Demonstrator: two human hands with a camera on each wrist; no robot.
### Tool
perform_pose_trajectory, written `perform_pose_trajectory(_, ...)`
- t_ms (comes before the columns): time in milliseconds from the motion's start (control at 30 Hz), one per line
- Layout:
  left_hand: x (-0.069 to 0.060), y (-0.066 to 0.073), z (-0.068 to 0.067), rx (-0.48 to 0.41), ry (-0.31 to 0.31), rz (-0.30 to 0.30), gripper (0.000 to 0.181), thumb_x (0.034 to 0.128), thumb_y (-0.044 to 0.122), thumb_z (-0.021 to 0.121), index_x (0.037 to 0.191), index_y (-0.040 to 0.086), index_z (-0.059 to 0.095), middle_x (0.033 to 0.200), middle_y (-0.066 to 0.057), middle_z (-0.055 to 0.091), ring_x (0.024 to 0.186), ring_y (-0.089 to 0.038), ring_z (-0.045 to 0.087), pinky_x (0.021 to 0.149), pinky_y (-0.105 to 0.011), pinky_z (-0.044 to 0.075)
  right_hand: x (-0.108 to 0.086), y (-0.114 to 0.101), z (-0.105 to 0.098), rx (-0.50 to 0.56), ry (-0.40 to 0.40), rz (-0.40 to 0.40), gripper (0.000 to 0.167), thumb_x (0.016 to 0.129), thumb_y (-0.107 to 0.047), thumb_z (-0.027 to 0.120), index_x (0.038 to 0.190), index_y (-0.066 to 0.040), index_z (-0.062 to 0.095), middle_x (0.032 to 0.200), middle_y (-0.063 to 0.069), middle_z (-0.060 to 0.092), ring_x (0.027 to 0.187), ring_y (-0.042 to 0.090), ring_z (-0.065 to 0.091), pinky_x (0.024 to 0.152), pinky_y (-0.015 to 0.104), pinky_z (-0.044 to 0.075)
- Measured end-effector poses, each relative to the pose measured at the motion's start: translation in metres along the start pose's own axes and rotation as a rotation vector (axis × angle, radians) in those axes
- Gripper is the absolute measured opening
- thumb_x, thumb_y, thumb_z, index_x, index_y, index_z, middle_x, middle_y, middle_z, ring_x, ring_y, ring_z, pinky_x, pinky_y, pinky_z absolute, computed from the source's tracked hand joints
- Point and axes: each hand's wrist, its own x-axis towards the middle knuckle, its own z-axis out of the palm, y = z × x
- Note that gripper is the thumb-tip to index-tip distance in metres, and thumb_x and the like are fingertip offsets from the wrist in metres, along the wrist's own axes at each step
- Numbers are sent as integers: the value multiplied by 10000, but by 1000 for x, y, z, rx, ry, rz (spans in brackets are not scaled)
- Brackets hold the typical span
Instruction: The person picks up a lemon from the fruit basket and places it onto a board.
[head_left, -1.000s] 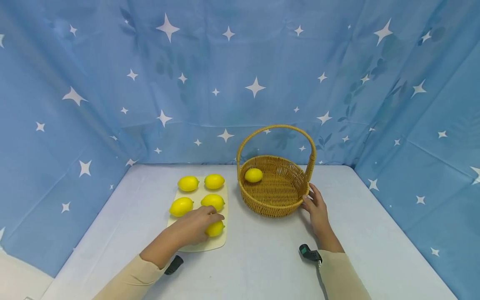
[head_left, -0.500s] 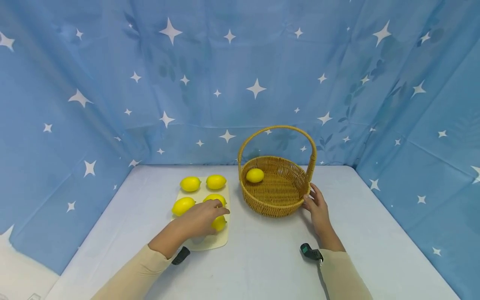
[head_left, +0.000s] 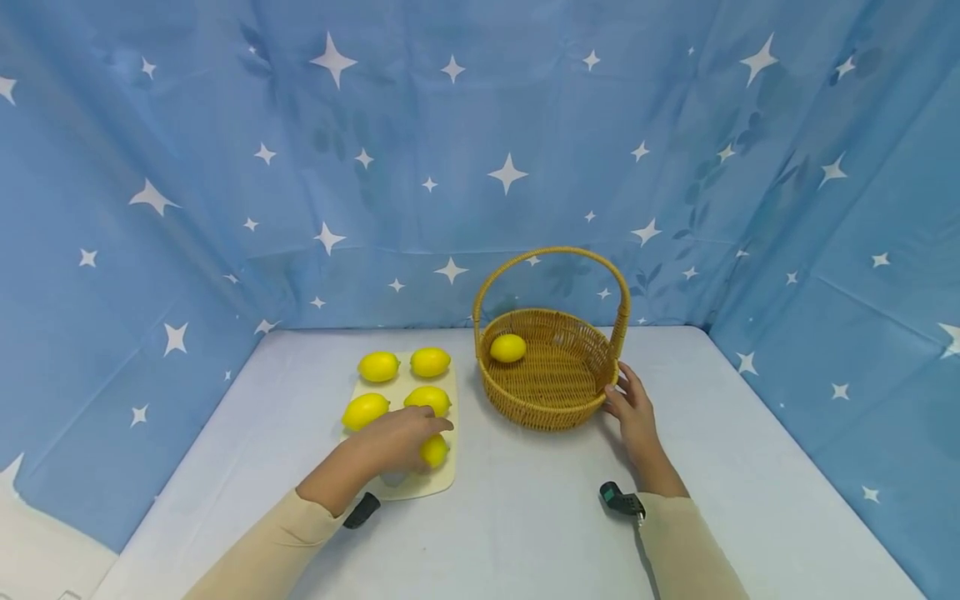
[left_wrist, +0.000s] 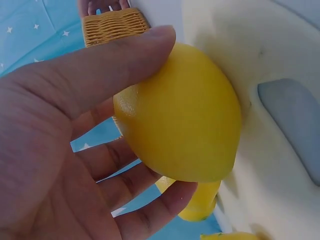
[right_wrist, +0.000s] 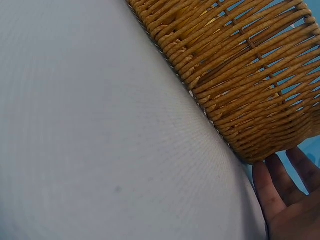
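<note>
My left hand (head_left: 397,442) holds the nearest lemon (head_left: 434,451) on the cream board (head_left: 442,487). In the left wrist view, its thumb lies across the yellow lemon (left_wrist: 185,115) and the other fingers bend beneath. Whether the lemon touches the board I cannot tell. Several other lemons lie farther back on the board, one (head_left: 428,401) just beyond my hand. At right, a round wicker basket (head_left: 551,419) with a tall handle has one lemon (head_left: 507,348) inside. My right hand (head_left: 635,412) touches its right side, extended fingertips against the weave in the right wrist view.
The board has a slot (left_wrist: 292,120) at its near end, partly hidden by my left hand in the head view. A white cloth (head_left: 495,533) covers the table. Blue star-patterned curtains (head_left: 420,125) close in the back and sides.
The left hand has shifted slightly forward and right around the nearest lemon. The right hand stays at the basket. The head view has shifted slightly.
</note>
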Motion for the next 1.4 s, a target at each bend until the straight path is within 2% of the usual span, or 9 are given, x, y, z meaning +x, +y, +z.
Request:
perform_pose_trajectory(167, -4, 0, -1, -8, -2, -15, 653, 736, 256, 859, 1336, 228, 604, 1125, 46, 571, 869, -92, 513, 801, -306, 496, 1, -1, 1, -1, -3, -5, 626, 1041, -220, 473, 1566, -103, 153, 1521, 240, 274, 1304, 422, 401, 955, 417, 476)
perform_pose_trajectory(267, -5, 0, -3, -7, -2, -7, 624, 762, 300, 837, 1336, 220, 605, 1126, 43, 569, 858, -96, 514, 788, -303, 492, 1, 0, 2, 4, -10, 4, 628, 1041, -220, 474, 1566, -100, 151, 1519, 239, 276, 1304, 419, 403, 967, 451, 458)
perform_pose_trajectory(500, 1, 2, -17, 12, 63, 62, 509, 864, 353, 742, 1325, 180, 614, 1204, 10, 598, 1009, -144, 583, 856, -348, 503, 2, -2, 2, -7, -20, -2, 634, 1041, -228, 475, 1566, -96, 145, 1530, 233, 259, 1308, 421, 396, 957, 414, 472)
perform_pose_trajectory(700, 23, 15, -35, 27, 84, 120, 463, 910, 368, 691, 1335, 205, 608, 1228, 23, 596, 1063, -132, 578, 895, -327, 497, 5, -5, -1, -16, -29, -16, 654, 1039, -261, 479, 1565, -83, 134, 1528, 254, 250, 1314, 442, 377, 938, 369, 489)
perform_pose_trajectory(900, 51, 25, -52, 44, 138, 231, 382, 925, 313, 683, 1278, 176, 641, 1173, 35, 609, 1041, -115, 576, 875, -283, 494, 8, -5, -4, 2, -17, -13, 629, 1042, -217, 471, 1567, -95, 146, 1526, 256, 254, 1317, 437, 371, 951, 393, 479)
perform_pose_trajectory(967, 60, 28, -56, 45, 153, 256, 362, 930, 286, 676, 1269, 160, 646, 1170, 27, 617, 1032, -114, 578, 866, -277, 494, 8, -3, -5, -1, -13, -7, 623, 1043, -204, 466, 1567, -96, 146, 1523, 256, 260, 1315, 437, 370, 940, 364, 489)
perform_pose_trajectory(1100, 76, 32, -59, 57, 164, 281, 364, 932, 258, 671, 1281, 156, 640, 1186, -5, 625, 1030, -118, 573, 851, -283, 494, 4, 0, -5, -2, -11, -1, 626, 1044, -210, 462, 1567, -91, 139, 1520, 262, 261, 1305, 443, 374, 915, 316, 503)
perform_pose_trajectory(1267, 95, 36, -61, 111, 176, 293, 353, 936, 250, 666, 1284, 195, 642, 1193, 18, 620, 1059, -115, 569, 836, -288, 505, 1, -1, -2, 6, -16, 9, 633, 1046, -220, 459, 1567, -85, 125, 1521, 265, 255, 1306, 450, 371, 939, 354, 490)
perform_pose_trajectory(1400, 109, 39, -61, 137, 159, 299, 358, 951, 259, 642, 1304, 198, 623, 1222, 14, 605, 1084, -121, 562, 824, -284, 510, -1, -3, 1, 10, -13, 17, 637, 1045, -229, 463, 1565, -77, 130, 1522, 265, 255, 1313, 454, 364, 946, 365, 486)
